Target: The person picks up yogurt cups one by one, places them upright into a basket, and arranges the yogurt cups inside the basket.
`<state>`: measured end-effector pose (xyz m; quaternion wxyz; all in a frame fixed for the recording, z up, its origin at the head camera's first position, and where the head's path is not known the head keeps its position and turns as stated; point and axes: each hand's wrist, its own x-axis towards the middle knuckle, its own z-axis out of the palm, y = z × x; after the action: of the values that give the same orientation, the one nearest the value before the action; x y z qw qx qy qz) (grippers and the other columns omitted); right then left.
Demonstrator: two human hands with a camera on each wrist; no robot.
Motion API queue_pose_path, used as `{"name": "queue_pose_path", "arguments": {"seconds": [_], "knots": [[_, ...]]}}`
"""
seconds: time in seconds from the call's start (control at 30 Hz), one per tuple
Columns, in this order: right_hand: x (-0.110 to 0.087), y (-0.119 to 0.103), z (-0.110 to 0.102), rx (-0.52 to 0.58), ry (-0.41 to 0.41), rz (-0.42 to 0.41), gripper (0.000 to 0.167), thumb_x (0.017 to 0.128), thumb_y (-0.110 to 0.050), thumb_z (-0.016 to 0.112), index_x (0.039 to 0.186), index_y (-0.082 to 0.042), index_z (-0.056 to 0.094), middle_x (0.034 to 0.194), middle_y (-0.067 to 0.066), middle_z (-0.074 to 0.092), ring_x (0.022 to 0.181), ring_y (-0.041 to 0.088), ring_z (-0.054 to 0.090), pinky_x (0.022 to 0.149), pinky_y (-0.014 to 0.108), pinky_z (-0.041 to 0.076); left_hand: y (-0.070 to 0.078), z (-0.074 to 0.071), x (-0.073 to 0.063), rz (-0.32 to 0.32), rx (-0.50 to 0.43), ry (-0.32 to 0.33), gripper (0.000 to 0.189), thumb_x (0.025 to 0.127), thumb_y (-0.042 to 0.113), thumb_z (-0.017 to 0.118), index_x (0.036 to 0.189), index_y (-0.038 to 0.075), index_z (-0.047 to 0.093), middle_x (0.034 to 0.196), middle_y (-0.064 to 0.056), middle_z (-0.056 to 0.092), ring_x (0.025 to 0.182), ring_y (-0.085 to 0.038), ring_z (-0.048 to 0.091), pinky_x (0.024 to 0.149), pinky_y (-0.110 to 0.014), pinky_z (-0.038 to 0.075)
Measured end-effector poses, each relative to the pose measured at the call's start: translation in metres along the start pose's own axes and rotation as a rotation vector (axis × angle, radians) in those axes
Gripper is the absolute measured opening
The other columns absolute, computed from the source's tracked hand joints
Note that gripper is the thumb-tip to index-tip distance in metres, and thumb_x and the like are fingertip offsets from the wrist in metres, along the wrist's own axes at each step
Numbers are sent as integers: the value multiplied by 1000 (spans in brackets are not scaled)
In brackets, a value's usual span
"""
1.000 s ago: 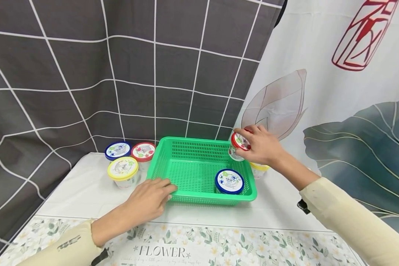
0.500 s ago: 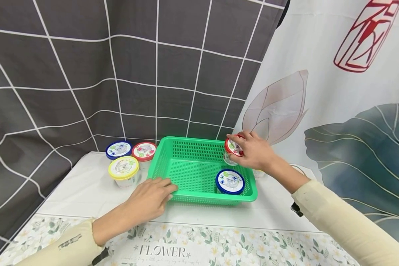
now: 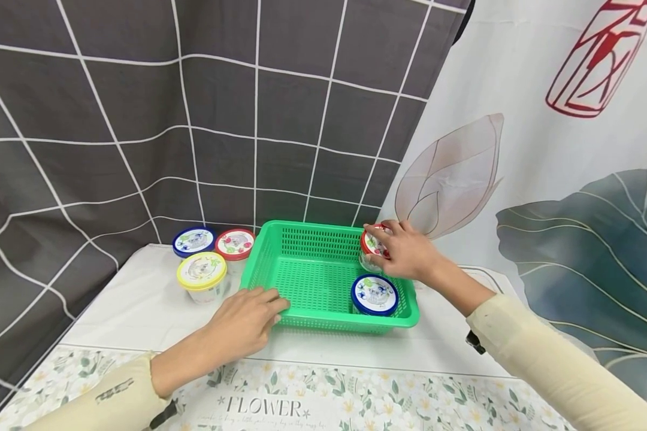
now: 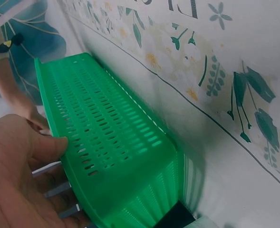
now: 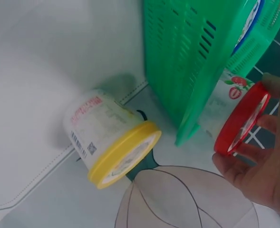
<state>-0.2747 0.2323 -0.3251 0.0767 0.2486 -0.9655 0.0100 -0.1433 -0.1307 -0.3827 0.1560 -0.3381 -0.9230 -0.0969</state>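
Red tub (image 5: 232, 111): at the basket's (image 3: 323, 317) back right corner, base below the rim; contact with the bottom, I cannot tell. My right hand (image 3: 410, 251): fingers (image 5: 232, 167) curled round the lid (image 5: 244, 118), spread to its width, tub body beneath them; a top hold, probably to keep clear of the walls. My left hand (image 3: 248, 320): pinches the near left rim, likely to steady the basket. Blue tub (image 3: 374, 295): inside, near right corner.

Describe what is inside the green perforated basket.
In the green perforated basket stands a blue-lidded tub, near right; the right hand grips a red-lidded tub partly inside, far right. Their undersides and whatever lies beneath are covered.
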Motion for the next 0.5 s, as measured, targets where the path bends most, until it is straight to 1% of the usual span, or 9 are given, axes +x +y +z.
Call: {"name": "queue_pose_path", "arguments": {"seconds": [0.27, 0.5], "knots": [[0, -1, 5, 18, -31, -4, 73, 109, -51, 65, 172, -18, 49, 165, 30, 53, 138, 53, 56, 111, 74, 54, 1, 0, 1, 8, 1, 9, 19, 102, 11, 77, 121, 14, 79, 104, 2, 72, 87, -17, 60, 75, -34, 55], [0, -2, 12, 21, -26, -41, 67, 112, -49, 61, 169, -16, 52, 161, 29, 57, 136, 52, 57, 113, 70, 53, 0, 0, 0, -3, 2, -7, 20, 102, 11, 76, 122, 14, 79, 106, 2, 73, 89, -18, 63, 77, -35, 56]]}}
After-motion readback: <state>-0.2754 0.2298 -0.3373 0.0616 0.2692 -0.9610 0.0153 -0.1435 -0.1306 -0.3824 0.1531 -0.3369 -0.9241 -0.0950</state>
